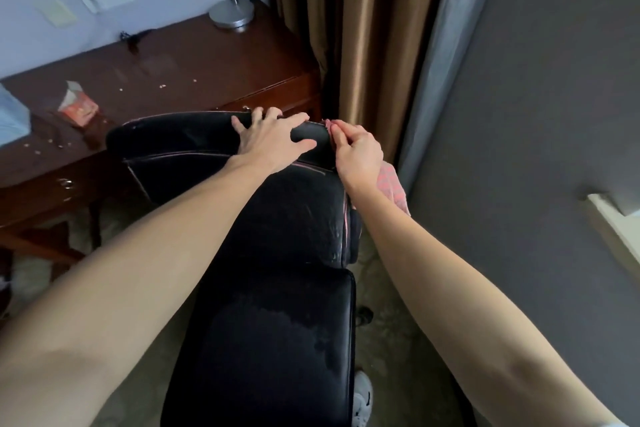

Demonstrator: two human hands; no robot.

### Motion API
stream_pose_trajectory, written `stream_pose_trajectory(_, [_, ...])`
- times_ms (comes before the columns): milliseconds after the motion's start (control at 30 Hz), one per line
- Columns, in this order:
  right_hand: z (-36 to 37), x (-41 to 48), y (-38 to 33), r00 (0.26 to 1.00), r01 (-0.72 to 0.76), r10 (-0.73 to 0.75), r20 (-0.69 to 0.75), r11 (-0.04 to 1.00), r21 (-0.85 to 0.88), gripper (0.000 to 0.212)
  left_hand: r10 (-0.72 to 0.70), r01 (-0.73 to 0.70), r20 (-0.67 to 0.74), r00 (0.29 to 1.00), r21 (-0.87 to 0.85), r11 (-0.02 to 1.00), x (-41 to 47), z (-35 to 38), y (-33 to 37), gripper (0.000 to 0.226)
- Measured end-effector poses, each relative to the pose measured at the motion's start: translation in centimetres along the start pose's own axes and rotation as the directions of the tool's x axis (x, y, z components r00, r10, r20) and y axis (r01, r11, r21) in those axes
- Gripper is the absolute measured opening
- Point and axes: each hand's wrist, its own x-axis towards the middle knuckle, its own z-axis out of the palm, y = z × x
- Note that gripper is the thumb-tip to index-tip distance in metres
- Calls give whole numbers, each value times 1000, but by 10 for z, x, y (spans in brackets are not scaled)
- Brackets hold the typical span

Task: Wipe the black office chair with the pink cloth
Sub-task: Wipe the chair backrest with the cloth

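Note:
The black office chair (277, 288) fills the middle of the view, its seat near me and its backrest top toward the desk. My left hand (270, 139) rests flat on the top of the backrest with fingers spread. My right hand (356, 156) grips the pink cloth (393, 187) at the backrest's right edge. Most of the cloth hangs under my wrist; a small corner shows above my fingertips.
A dark wooden desk (173, 73) stands just behind the chair, with a lamp base (231, 13), a red packet (78, 107) and crumbs on it. Brown curtains (363, 28) hang at the right of the desk. A grey wall (536, 114) rises on the right.

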Motion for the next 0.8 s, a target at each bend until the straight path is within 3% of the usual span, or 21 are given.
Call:
stream_pose_trajectory(200, [-5,0,-3,949,-276,301,-91,935,221,23,-44,39,86,995,61,997,16,-24,-57,77])
stream_pose_trajectory(267, [-1,-1,-12,937,-306,331,-112,932,193,23,-36,34,131,991,16,999,19,-26,-71,73])
stream_pose_trajectory(400, [14,2,-25,953,-252,236,-191,966,-66,27,-17,26,136,991,-63,998,23,-24,-71,68])
stream_pose_trajectory(533, [49,4,-43,985,-76,24,-172,949,-305,28,15,-10,147,989,-35,999,25,-21,-70,63])
stream_pose_trajectory(800, [62,0,-62,993,-30,-13,-115,931,-363,29,96,-98,288,953,-7,995,43,-51,-132,74])
